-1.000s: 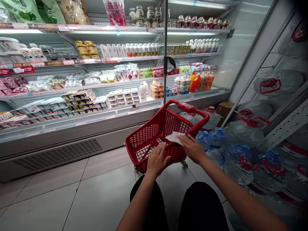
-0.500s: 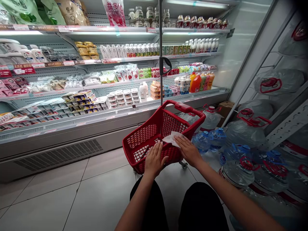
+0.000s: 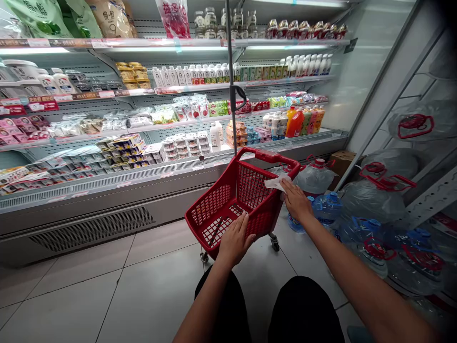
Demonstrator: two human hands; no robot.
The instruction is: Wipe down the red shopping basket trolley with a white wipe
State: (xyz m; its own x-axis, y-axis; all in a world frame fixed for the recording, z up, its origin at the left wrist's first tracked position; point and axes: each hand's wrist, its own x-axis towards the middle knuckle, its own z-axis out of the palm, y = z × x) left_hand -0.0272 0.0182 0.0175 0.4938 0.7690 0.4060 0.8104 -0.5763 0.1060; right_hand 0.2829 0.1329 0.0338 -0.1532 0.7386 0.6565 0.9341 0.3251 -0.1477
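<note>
A red plastic shopping cart [image 3: 221, 207] with lattice sides stands on the floor in front of my knees. My left hand [image 3: 235, 238] lies on its near rim, fingers stretched out and thumb apart. In my right hand [image 3: 295, 199] is a white wipe [image 3: 276, 183], pressed against the cart's upper right side, below the handle [image 3: 269, 156]. The wipe's left end sticks out past my fingertips over the rim. Inside the cart, a dark thin strip [image 3: 216, 229] shows on the lattice bottom.
Behind the cart runs an open refrigerated display case [image 3: 107, 183] stocked with dairy tubs, bottles and bags. A vertical door post with a black handle [image 3: 238, 97] rises before it. Large water bottles [image 3: 326, 207] crowd the floor at right, beside a metal rack [image 3: 421, 190].
My right hand has slid the wipe up and right along the cart's side toward the handle. My left hand stays on the near rim. The view has shifted slightly.
</note>
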